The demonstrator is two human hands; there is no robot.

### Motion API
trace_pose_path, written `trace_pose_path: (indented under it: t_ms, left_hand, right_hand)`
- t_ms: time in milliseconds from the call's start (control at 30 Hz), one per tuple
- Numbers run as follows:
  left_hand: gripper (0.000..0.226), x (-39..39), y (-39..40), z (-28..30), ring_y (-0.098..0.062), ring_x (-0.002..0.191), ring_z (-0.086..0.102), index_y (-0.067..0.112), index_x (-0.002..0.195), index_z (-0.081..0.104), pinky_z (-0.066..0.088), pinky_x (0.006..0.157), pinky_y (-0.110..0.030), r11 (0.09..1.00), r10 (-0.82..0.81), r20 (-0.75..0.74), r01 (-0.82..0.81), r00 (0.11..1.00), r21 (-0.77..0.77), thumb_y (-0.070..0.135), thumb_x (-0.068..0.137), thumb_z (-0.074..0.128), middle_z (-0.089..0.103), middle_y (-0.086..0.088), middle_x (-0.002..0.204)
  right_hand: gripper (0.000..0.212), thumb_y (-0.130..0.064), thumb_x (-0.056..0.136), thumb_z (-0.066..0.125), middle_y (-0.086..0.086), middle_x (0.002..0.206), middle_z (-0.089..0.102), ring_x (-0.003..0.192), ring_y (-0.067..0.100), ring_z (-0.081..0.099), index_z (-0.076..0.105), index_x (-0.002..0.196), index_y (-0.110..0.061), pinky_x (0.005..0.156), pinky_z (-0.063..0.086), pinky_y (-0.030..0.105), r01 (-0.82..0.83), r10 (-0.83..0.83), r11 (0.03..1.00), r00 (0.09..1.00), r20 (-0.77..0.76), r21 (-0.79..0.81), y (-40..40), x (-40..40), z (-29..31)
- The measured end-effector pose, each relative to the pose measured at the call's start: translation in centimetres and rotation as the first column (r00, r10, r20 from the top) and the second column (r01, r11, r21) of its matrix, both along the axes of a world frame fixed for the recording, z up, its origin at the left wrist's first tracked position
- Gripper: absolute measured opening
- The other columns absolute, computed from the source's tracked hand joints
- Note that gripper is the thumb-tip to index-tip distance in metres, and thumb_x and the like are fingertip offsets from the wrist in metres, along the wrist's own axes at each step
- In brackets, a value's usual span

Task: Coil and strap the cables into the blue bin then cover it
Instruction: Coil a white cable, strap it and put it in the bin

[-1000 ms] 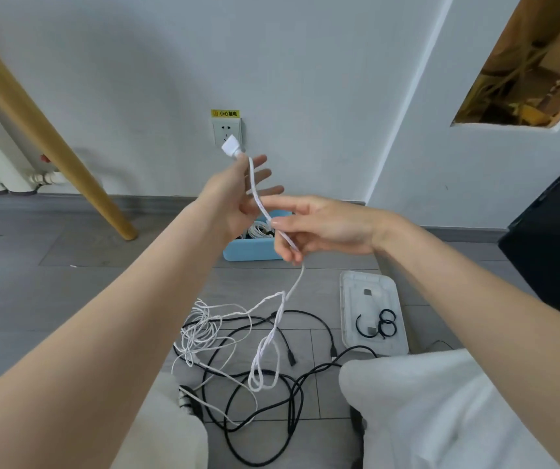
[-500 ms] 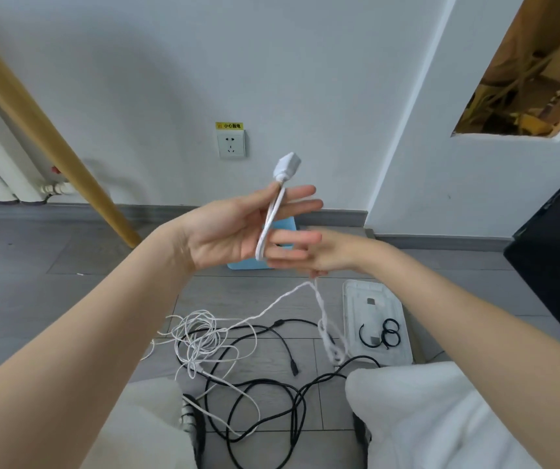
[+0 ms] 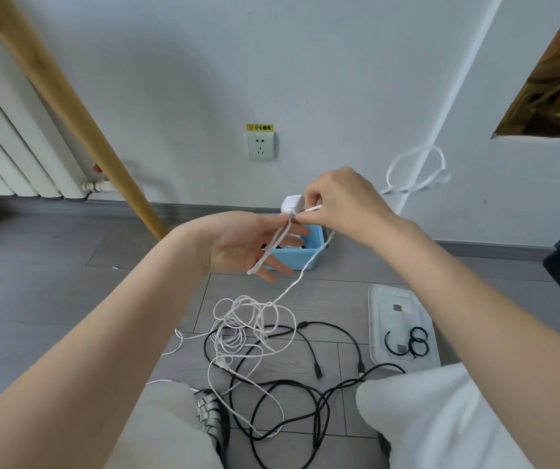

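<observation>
Cable (image 3: 271,243) thin, white, tangled; left grip (image 3: 248,245) spread, right grip (image 3: 339,201) pinching it.

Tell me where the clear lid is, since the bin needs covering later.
In the head view the clear lid lies flat on the floor at right, nearer than the blue bin, beside the black cables, with black straps on it.

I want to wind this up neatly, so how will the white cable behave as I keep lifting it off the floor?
Probably floppy: the white cable drapes limply over the left hand and swings in a loop past the right hand. Likely light, since a pinch holds it. It may snag, as its floor tangle overlaps the black cable.
</observation>
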State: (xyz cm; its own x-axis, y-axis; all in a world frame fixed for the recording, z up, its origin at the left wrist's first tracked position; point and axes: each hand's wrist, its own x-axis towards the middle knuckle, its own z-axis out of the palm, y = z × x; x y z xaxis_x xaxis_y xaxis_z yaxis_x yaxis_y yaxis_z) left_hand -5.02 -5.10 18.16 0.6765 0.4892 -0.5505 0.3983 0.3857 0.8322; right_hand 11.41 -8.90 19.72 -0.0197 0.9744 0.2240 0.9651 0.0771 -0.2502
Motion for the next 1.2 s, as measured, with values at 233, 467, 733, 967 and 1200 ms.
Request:
trace_pose_path:
  t_ms: [233,467,733,967,1200]
  left_hand:
    - [0.044,2.0,0.0,0.6,-0.025,0.062,0.041,0.015,0.094,0.06,0.03,0.053,-0.028,0.599,0.401,-0.305,0.005,0.864,0.801,0.043,0.101,0.027,0.044,-0.006,0.066]
    - [0.027,3.6,1.9,0.4,-0.017,0.068,0.046,0.02,0.088,0.054,0.039,0.059,-0.025,0.616,0.594,0.198,-0.599,0.78,0.512,0.032,0.101,0.034,0.041,0.005,0.068]
    - [0.034,4.9,1.6,2.1,-0.005,0.041,0.05,0.004,0.106,0.051,0.053,0.053,-0.017,0.758,0.642,0.569,-0.536,0.514,-0.372,0.03,0.104,0.029,0.059,-0.003,0.054]
    - [0.032,3.7,1.4,1.2,-0.002,0.03,0.024,0.008,0.116,0.053,0.021,0.032,-0.012,0.881,0.466,0.464,-0.445,0.753,-0.163,0.028,0.103,0.032,0.035,0.01,0.044]
    - [0.037,-1.3,4.0,1.9,-0.003,0.029,0.022,0.012,0.094,0.057,0.017,0.033,-0.014,0.567,0.754,0.478,-0.814,0.45,-0.129,0.032,0.104,0.028,0.031,0.012,0.037]
  right_hand:
    - [0.019,-0.025,0.086,0.055,0.005,0.074,0.059,0.076,0.027,0.055,0.055,0.069,-0.016,0.057,0.033,0.029,0.092,-0.09,0.995,0.993,0.078,-0.029,0.6,-0.3,-0.4]
    - [0.005,-0.009,0.092,0.054,0.006,0.07,0.06,0.065,0.007,0.062,0.058,0.09,-0.008,0.073,0.048,0.025,-0.289,0.039,0.926,0.712,-0.701,-0.242,-0.6,-1.4,0.0]
    - [0.048,-0.047,0.095,0.037,-0.006,0.056,0.047,0.057,0.007,0.04,0.064,0.095,-0.007,0.063,0.034,0.02,-0.343,-0.14,0.861,0.551,-0.823,-0.376,-2.8,1.3,-0.8]
    - [0.026,-0.019,0.087,0.064,-0.002,0.056,0.063,0.064,0.017,0.054,0.062,0.063,-0.01,0.07,0.044,0.029,0.094,-0.304,0.952,0.401,-0.864,-0.292,-1.5,3.7,-1.7]
    - [0.034,-0.017,0.089,0.056,0.0,0.056,0.035,0.047,0.015,0.027,0.047,0.056,-0.013,0.047,0.027,0.023,0.498,-0.423,0.833,0.295,-0.857,-0.24,0.4,4.9,-2.6]
